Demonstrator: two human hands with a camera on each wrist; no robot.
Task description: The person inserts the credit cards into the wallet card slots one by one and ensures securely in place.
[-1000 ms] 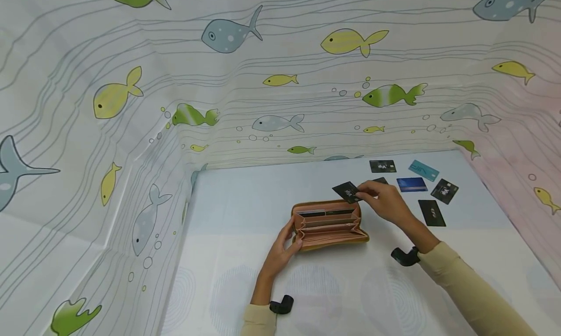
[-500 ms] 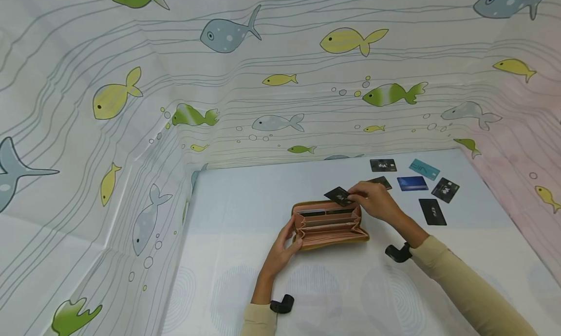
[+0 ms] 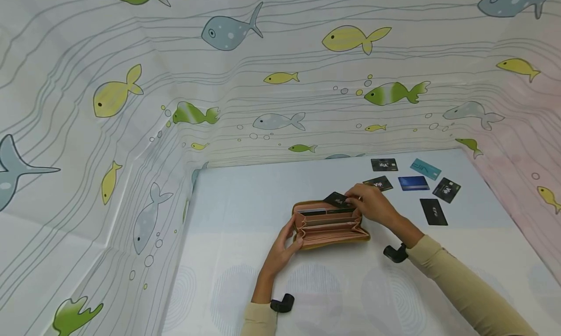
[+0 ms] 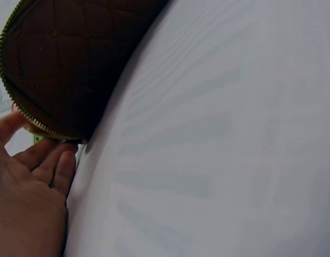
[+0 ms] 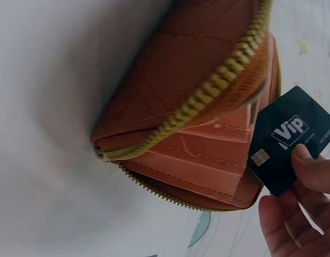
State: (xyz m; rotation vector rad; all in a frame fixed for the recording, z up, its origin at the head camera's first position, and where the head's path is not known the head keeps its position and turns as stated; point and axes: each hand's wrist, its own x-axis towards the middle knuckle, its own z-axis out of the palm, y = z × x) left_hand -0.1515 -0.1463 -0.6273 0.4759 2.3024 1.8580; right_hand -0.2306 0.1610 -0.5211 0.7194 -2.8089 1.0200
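Observation:
An orange-brown zip wallet (image 3: 333, 238) stands unzipped on the table, its slots facing up; two cards show in the back slots. My left hand (image 3: 279, 254) grips its left end, thumb at the front and fingers round the side. In the left wrist view the wallet's quilted side and brass zip are dark. Between thumb and fingers, my right hand (image 3: 372, 202) pinches a black "Vip" card (image 5: 285, 155) with a gold chip. That card is tilted at the wallet's back edge, above the rear slots. Whether its lower edge is inside a slot cannot be told.
Right of the wallet lie loose cards: black ones (image 3: 384, 165), a teal card (image 3: 425, 169) and a blue card (image 3: 414, 183). One black card (image 3: 379, 183) lies just behind my right hand. A fish-print sheet (image 3: 245, 97) rises behind the table (image 3: 236, 204).
My right hand has brought the black card left and down to the wallet's back edge. The left hand and wallet have stayed put. More of the card behind the right hand now shows.

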